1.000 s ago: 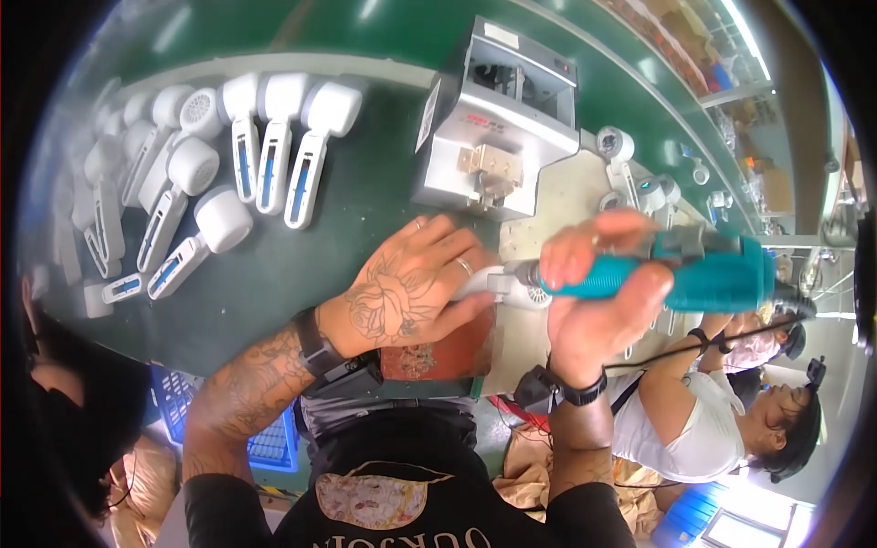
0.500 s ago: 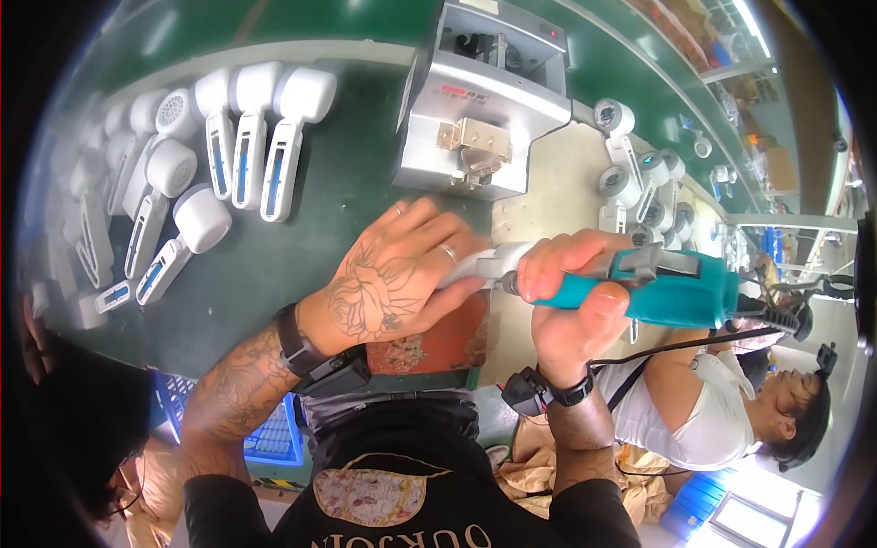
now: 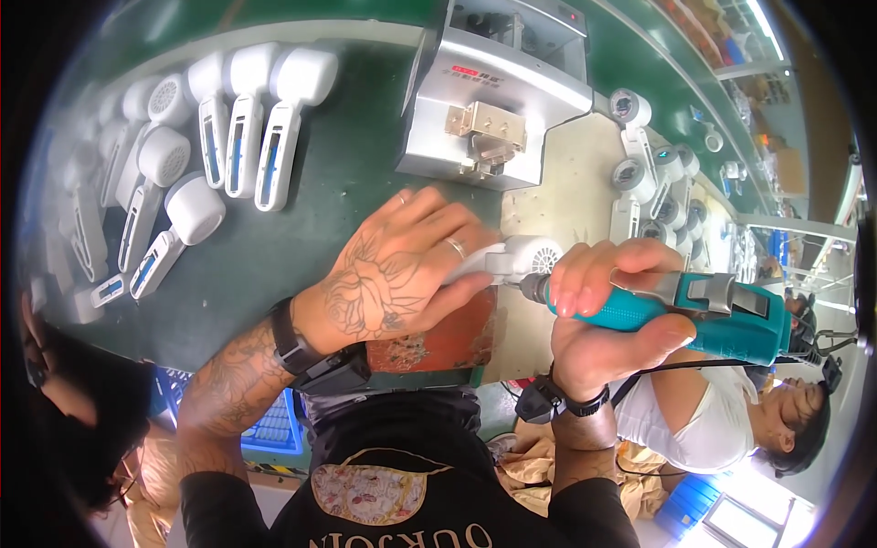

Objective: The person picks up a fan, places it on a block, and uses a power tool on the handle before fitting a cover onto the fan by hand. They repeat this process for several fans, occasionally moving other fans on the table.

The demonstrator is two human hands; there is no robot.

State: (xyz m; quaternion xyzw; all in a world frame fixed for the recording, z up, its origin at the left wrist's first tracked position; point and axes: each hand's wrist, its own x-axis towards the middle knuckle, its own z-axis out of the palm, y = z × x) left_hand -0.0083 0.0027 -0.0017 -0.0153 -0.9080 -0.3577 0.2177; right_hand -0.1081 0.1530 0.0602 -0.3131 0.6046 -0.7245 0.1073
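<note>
My left hand is closed round the handle of a white handheld fan, whose round vented head points right. My right hand grips a teal electric screwdriver with a metal lever along its side. The screwdriver lies nearly level, its nose pointing left beside the lower edge of the fan head. Whether the bit touches the fan cannot be made out. Under my left hand and the fan, a worn reddish-brown block sits at the bench's near edge.
A silver box-shaped machine with a metal fitting stands straight ahead. Several white fans lie on the green bench at left; more fan units lie at right. People sit on both sides; a blue crate is below left.
My right hand and the screwdriver have shifted right, away from my left hand. The fan's round head now shows between the hands. My left hand has barely moved.
</note>
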